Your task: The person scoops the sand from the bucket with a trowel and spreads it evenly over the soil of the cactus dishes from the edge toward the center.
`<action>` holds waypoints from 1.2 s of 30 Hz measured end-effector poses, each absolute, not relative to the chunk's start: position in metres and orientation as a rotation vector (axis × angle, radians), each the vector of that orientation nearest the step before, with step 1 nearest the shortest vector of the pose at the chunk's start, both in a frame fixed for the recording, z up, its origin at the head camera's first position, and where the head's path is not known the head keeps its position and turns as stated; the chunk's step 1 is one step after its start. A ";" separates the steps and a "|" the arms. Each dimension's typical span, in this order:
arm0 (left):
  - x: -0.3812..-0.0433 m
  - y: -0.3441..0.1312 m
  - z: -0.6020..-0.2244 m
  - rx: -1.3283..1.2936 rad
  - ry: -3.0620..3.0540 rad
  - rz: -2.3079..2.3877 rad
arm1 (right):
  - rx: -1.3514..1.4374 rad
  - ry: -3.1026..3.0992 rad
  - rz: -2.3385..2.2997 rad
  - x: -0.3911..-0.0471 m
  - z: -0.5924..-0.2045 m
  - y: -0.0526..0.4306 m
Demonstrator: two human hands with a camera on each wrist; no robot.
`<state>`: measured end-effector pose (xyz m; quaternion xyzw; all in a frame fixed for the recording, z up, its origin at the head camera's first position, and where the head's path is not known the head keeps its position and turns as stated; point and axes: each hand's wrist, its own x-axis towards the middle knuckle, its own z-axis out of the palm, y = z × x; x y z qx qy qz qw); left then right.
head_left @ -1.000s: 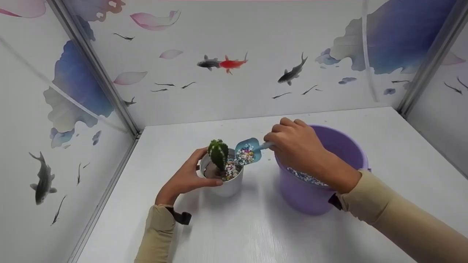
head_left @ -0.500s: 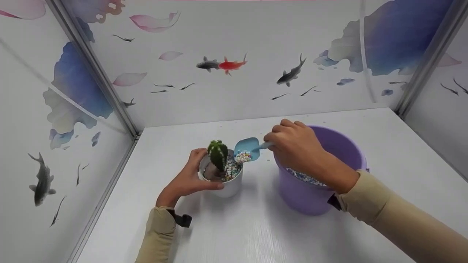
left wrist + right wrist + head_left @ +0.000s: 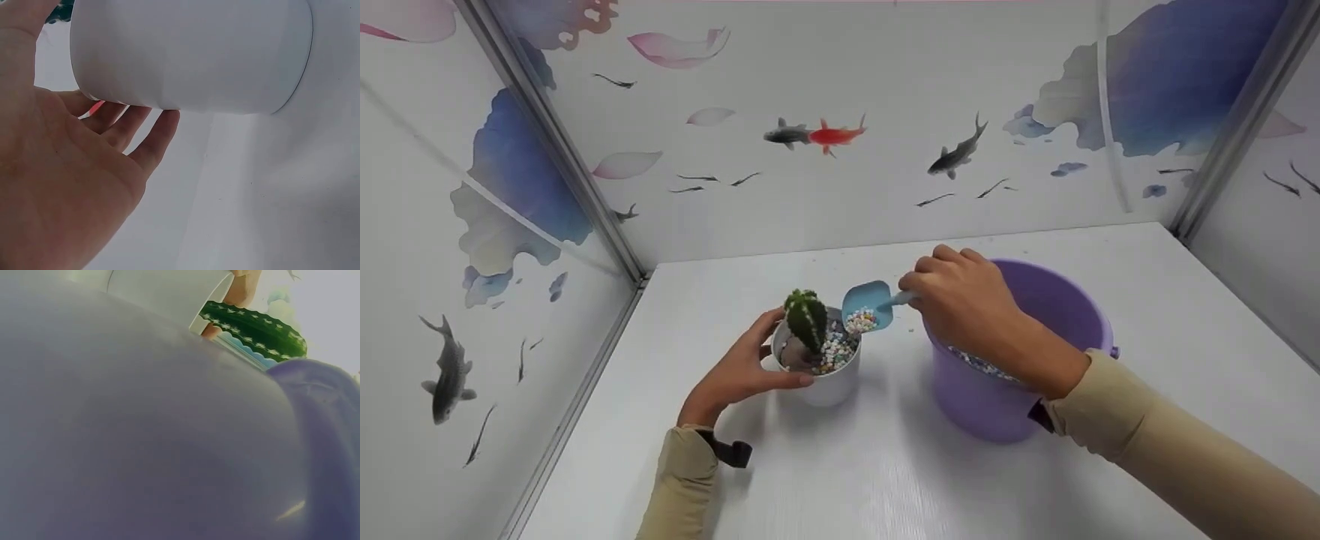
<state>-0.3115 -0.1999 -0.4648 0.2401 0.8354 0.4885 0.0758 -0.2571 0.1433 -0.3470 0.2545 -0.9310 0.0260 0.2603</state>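
Observation:
My left hand [image 3: 739, 369] holds a white pot [image 3: 831, 391] by its left side, thumb along the front of the rim. In the left wrist view, its fingers bend round the pot's smooth wall. A green ribbed cactus [image 3: 807, 321] leans a little in the pot, beside small multicoloured pebbles [image 3: 838, 349]. My right hand [image 3: 960, 296] grips the handle of a small blue shovel [image 3: 871, 295]. The shovel's blade tips over the pot's right rim, a small heap of pebbles at its lower edge. The right hand itself is out of sight in the right wrist view.
A purple bucket [image 3: 986, 409] with pebbles inside stands right of the pot, under my right forearm; its wall fills most of the right wrist view. White panels printed with fish [image 3: 956, 150] enclose the white table [image 3: 840, 480] at the back and sides.
Pebbles have slid off the shovel into the pot, leaving a smaller heap on the blade and more around the cactus. Both hands stay nearly in place.

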 end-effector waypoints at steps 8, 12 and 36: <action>-0.309 -0.190 -0.463 0.769 2.526 1.458 | 0.666 -2.516 0.081 -0.257 -0.349 0.140; -0.308 -0.187 -0.463 0.758 2.558 1.453 | 0.675 -2.497 0.096 -0.258 -0.351 0.139; -0.309 -0.190 -0.467 0.800 2.509 1.484 | 0.780 -2.419 0.189 -0.260 -0.357 0.137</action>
